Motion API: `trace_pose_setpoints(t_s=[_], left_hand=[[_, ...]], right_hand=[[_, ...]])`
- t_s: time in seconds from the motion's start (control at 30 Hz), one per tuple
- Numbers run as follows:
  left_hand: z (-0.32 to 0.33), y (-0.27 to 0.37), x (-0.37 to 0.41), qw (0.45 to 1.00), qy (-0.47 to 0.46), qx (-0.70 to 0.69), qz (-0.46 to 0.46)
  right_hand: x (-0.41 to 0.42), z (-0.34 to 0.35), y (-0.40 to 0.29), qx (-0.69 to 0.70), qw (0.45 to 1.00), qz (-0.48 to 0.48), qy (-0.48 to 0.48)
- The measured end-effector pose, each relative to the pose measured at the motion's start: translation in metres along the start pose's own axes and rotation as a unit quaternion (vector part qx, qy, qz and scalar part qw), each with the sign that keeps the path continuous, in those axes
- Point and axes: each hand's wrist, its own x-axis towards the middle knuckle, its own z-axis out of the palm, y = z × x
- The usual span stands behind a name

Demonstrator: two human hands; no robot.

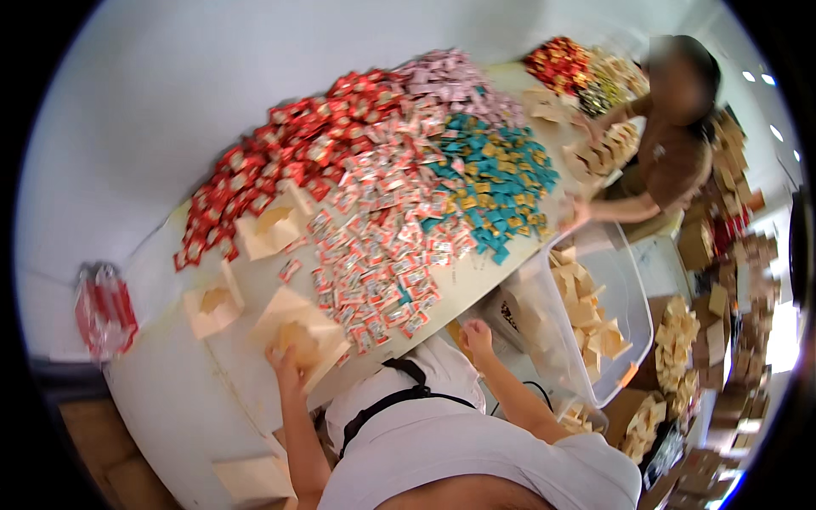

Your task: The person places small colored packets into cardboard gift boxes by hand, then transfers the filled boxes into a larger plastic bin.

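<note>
My left hand point(287, 370) grips the near side of an opened kraft paper bag point(325, 335) at the table's front edge. My right hand point(477, 338) hovers by the edge in front of my body, its fingers curled; whether anything is inside them is hidden. Beyond the bag spread small red-and-white wrapped packets point(382, 255). Two more opened paper bags, one point(213, 303) to the left and one point(271, 233) farther back, stand on the table point(172, 370). Behind lie heaps of red packets point(293, 140), pale pink packets point(446, 80) and teal-and-gold packets point(497, 178).
To my right, a clear plastic bin point(641, 306) holds several paper bags. A co-worker point(676, 153) at the table's far right handles a row of bags point(602, 153). A red plastic-wrapped bundle point(107, 312) lies far left. Stacked cardboard boxes point(752, 287) line the right side.
</note>
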Motion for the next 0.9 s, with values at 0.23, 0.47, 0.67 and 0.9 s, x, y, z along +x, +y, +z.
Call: trace_pose_setpoints(t_s=[0.23,0.47,0.67,0.9], left_hand=[[0.056,-0.007,-0.011,0.991,-0.079,0.058,0.086],[0.015,0.001,-0.039,0.99,0.026,-0.135,-0.005],[-0.061,0.001,-0.067,0.971,0.153,-0.172,-0.066],[-0.08,-0.007,-0.086,0.963,0.178,-0.183,-0.09]], right_hand=[[-0.093,0.132,-0.146,-0.133,0.88,-0.351,-0.291],[-0.047,0.172,-0.131,-0.147,0.914,-0.222,-0.305],[-0.033,0.167,-0.089,-0.466,0.771,-0.423,-0.094],[-0.017,0.185,-0.075,-0.521,0.721,-0.45,-0.08]])
